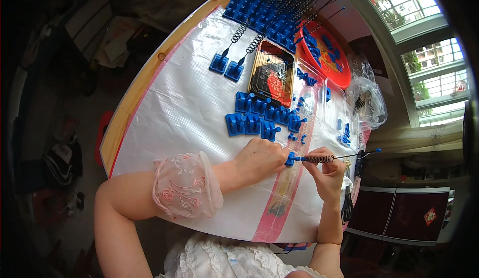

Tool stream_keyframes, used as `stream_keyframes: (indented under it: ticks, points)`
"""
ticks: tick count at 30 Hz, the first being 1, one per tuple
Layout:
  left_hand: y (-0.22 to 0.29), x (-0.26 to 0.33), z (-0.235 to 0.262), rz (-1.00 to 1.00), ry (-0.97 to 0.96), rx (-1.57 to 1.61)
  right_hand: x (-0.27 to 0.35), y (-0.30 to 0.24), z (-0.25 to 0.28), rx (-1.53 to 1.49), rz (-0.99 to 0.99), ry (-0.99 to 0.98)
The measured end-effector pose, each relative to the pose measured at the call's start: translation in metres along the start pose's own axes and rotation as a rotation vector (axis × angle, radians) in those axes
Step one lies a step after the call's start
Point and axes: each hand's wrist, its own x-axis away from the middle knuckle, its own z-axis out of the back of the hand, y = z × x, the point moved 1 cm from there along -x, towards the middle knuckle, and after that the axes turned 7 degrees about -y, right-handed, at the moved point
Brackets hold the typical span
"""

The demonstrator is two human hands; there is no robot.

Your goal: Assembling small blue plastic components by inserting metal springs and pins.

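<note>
Left hand (265, 156) grips a blue plastic piece (290, 159); right hand (329, 174) pinches a black coiled wire (322, 159) that sideways pressure could bend.

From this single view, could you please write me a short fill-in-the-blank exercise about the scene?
1. The right hand pinches a coiled wire coloured ____.
2. The left hand holds a base coloured ____.
3. The embroidered pink sleeve shows on the ____ arm.
4. Coil-topped stands set apart from the large cluster number ____.

Missing words: black; blue; left; two.
</note>
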Motion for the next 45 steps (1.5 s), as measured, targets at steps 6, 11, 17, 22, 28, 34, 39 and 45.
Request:
stream_keyframes:
  ticks: [6,11,17,22,28,34,39,45]
  points:
    - [-0.0005,-0.0006,-0.0013,0.007,0.009,0.014,-0.0011,0.0015,-0.0012,0.001,-0.012,-0.015]
    - [-0.0006,-0.0003,0.0003,0.012,0.0,0.019,-0.0015,0.0016,-0.0013,0.013,-0.003,-0.019]
    - [0.0009,-0.0005,0.0019,0.014,-0.003,0.034,-0.0013,0.0015,-0.0017,0.009,-0.012,-0.019]
    - [0.0016,-0.0006,0.0024,0.023,-0.007,0.029,-0.0015,0.0033,-0.002,0.015,-0.01,-0.025]
    - [0.0014,0.0,0.0029,0.022,-0.024,0.009,-0.0019,0.0011,-0.0025,0.019,-0.025,-0.024]
    - [0.002,-0.0008,0.0032,0.016,-0.028,0.008,-0.0021,0.0018,-0.003,0.045,-0.004,-0.022]
    - [0.0026,-0.0008,0.0033,0.022,-0.02,-0.007,-0.0028,0.0004,-0.0042,0.052,-0.001,-0.025]
    - [0.0027,-0.0018,0.0022,0.027,-0.012,-0.006,-0.0021,-0.0006,-0.0034,0.062,-0.008,-0.024]
